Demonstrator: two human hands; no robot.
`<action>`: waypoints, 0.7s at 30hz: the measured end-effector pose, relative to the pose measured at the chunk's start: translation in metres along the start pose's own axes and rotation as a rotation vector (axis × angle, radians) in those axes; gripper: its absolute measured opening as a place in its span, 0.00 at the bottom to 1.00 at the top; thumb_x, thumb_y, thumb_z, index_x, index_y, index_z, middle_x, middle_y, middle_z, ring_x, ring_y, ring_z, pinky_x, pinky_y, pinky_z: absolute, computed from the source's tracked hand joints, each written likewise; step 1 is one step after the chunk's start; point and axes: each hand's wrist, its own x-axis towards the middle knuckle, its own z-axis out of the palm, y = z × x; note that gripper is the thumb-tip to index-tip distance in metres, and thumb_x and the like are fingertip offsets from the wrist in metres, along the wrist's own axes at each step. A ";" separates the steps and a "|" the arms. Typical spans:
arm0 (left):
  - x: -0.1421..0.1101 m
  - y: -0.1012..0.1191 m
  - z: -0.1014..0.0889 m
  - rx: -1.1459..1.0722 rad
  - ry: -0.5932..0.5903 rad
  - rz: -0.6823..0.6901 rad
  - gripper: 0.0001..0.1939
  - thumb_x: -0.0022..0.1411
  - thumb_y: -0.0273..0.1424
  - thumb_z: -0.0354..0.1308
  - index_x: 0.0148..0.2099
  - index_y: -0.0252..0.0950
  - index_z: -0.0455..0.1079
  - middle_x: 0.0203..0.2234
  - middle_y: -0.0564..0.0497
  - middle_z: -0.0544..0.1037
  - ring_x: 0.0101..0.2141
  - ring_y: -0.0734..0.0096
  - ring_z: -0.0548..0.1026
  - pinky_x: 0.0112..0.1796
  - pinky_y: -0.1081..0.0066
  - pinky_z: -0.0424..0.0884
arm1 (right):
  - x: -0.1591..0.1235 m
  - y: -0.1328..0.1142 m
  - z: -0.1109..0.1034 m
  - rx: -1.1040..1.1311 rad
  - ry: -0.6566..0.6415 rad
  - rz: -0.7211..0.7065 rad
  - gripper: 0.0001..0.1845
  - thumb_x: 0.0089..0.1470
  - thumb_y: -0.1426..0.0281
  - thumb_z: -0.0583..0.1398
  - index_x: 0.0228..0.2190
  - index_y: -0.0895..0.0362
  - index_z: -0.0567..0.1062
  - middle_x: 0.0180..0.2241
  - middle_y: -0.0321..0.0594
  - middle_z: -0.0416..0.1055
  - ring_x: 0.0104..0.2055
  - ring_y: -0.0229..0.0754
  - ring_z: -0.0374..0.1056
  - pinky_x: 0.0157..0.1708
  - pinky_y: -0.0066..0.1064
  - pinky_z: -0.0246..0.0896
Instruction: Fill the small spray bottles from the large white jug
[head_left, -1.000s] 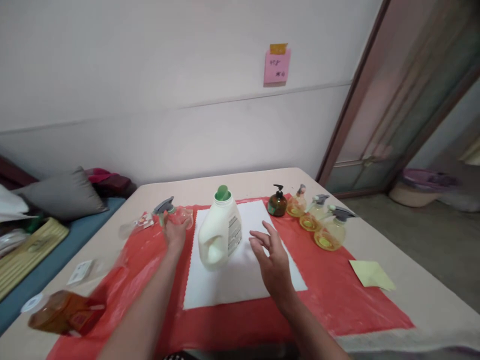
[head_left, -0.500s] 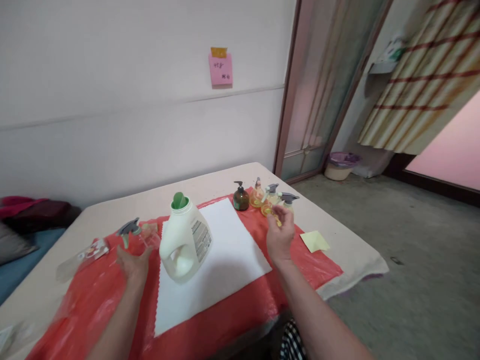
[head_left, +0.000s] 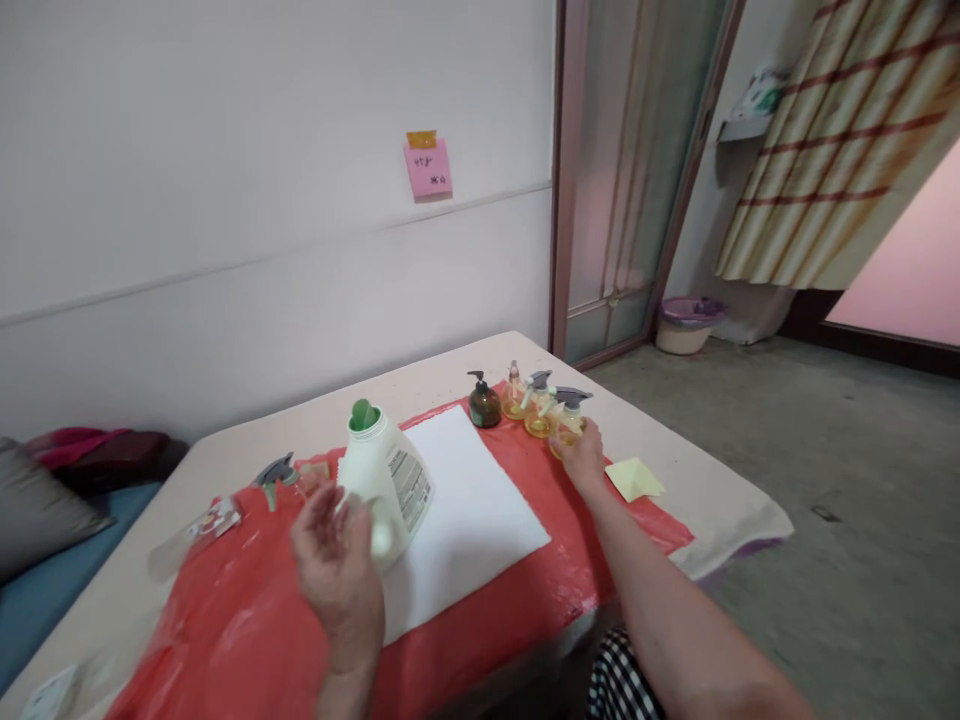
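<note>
My left hand (head_left: 336, 562) is raised over the red plastic sheet (head_left: 240, 630), fingers apart and empty, palm close to the white detergent jug (head_left: 390, 482) with a green cap. The jug stands on a white sheet (head_left: 472, 510). My right hand (head_left: 580, 456) reaches to the far right of the red sheet and closes around the base of the nearest yellow spray bottle (head_left: 568, 412). Beside it stand another yellow spray bottle (head_left: 538, 408), a small yellow bottle (head_left: 514, 393) and a brown pump bottle (head_left: 484, 402).
A grey-headed spray bottle (head_left: 279, 470) and a clear bottle (head_left: 187, 528) lie at the left of the table. A yellow note (head_left: 634, 478) lies near the table's right edge. A pink note (head_left: 427, 166) hangs on the wall. A door and a basin (head_left: 686, 322) are at the right.
The view has swung right. My left hand left the lying spray bottle and rose beside the jug. My right hand reached across to the yellow spray bottle and closed on it.
</note>
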 end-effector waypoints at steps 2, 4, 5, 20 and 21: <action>-0.023 -0.006 0.010 0.035 -0.125 -0.013 0.23 0.59 0.37 0.66 0.56 0.40 0.70 0.53 0.44 0.76 0.53 0.59 0.76 0.57 0.55 0.71 | 0.000 -0.007 -0.001 -0.020 -0.008 0.034 0.42 0.35 0.53 0.66 0.50 0.62 0.67 0.52 0.61 0.70 0.57 0.63 0.64 0.57 0.54 0.56; -0.041 -0.015 0.014 0.137 -0.313 0.068 0.16 0.63 0.36 0.63 0.52 0.40 0.72 0.51 0.44 0.77 0.52 0.58 0.76 0.56 0.55 0.71 | -0.003 -0.022 -0.003 -0.020 -0.045 0.040 0.44 0.35 0.54 0.67 0.52 0.62 0.67 0.53 0.61 0.69 0.56 0.62 0.65 0.57 0.53 0.57; -0.048 -0.020 0.016 0.168 -0.390 0.116 0.13 0.64 0.36 0.61 0.50 0.40 0.73 0.50 0.44 0.78 0.53 0.58 0.76 0.56 0.54 0.71 | -0.008 -0.032 -0.004 -0.006 -0.081 0.025 0.45 0.35 0.53 0.68 0.53 0.61 0.66 0.53 0.58 0.70 0.55 0.60 0.67 0.56 0.51 0.59; -0.044 -0.056 0.028 0.536 -0.302 0.425 0.44 0.60 0.35 0.65 0.71 0.38 0.46 0.56 0.34 0.69 0.57 0.47 0.71 0.55 0.47 0.71 | -0.164 -0.154 0.016 0.511 -0.769 -0.044 0.30 0.51 0.50 0.65 0.51 0.51 0.71 0.53 0.46 0.75 0.55 0.50 0.71 0.55 0.44 0.66; -0.045 -0.057 0.027 0.530 -0.332 0.445 0.44 0.58 0.34 0.65 0.70 0.38 0.47 0.55 0.35 0.70 0.56 0.47 0.72 0.54 0.47 0.72 | -0.161 -0.154 0.014 0.535 -0.713 -0.042 0.30 0.50 0.50 0.66 0.50 0.51 0.72 0.53 0.46 0.75 0.55 0.50 0.72 0.55 0.43 0.66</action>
